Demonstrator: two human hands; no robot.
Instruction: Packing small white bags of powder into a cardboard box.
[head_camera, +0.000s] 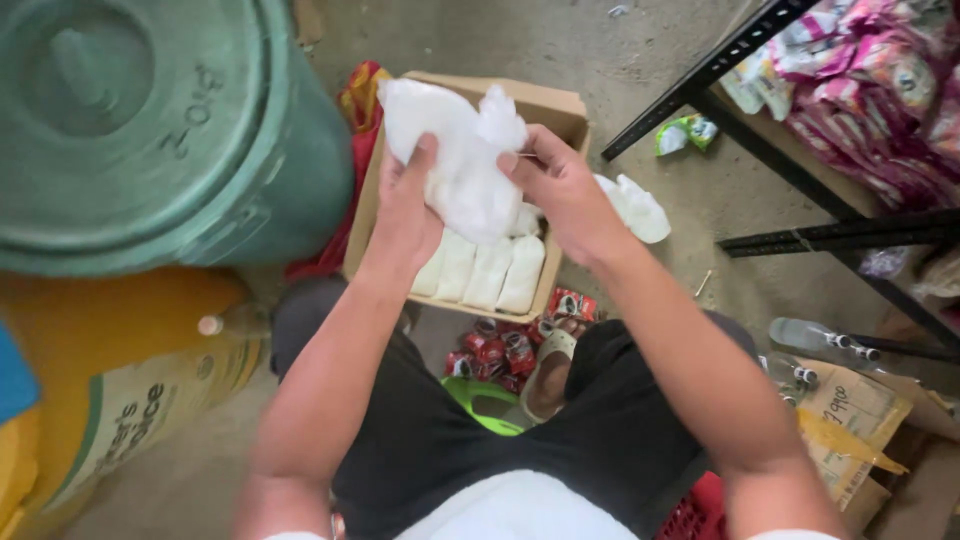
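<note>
My left hand (405, 205) and my right hand (565, 190) both grip a clear plastic bag of white powder (455, 150), held above an open cardboard box (555, 105). My right fingers pinch the bag's twisted top. Inside the box lies a row of several white filled bags (480, 272). Another white bag (635, 208) rests on the floor just right of the box.
A large green drum (150, 130) stands at the left, above a yellow sack (120, 400). Red snack packets (505, 350) lie by my foot. A dark metal rack (800, 235) with pink packets (880, 80) is at the right. Bottles (810, 335) and a carton (850, 420) lie lower right.
</note>
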